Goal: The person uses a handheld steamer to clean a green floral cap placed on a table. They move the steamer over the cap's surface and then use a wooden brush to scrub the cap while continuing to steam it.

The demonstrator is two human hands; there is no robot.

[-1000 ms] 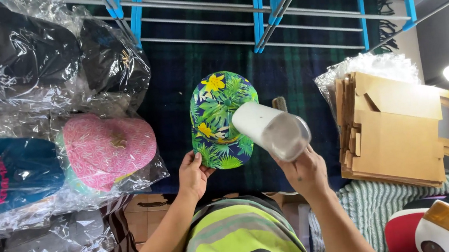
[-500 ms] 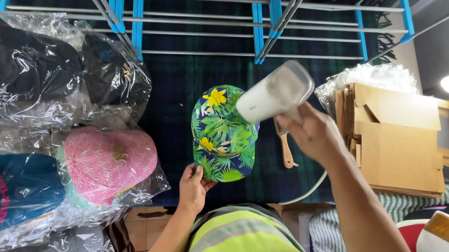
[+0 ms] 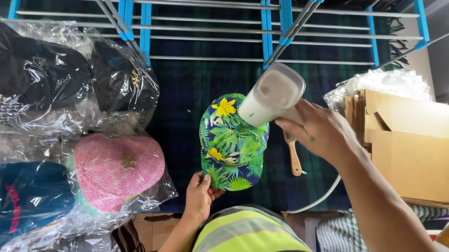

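I see the floral cap [image 3: 231,145] lying flat on the dark plaid cloth [image 3: 186,85], so its panels face up. My left hand [image 3: 198,195] pinches the cap's lower edge, fingers closed on it, apparently to keep it taut. My right hand [image 3: 320,132] wraps the white steamer [image 3: 270,95], its head aimed at the cap's top. Bagged caps [image 3: 117,169] sit left, flat cardboard boxes [image 3: 412,144] right.
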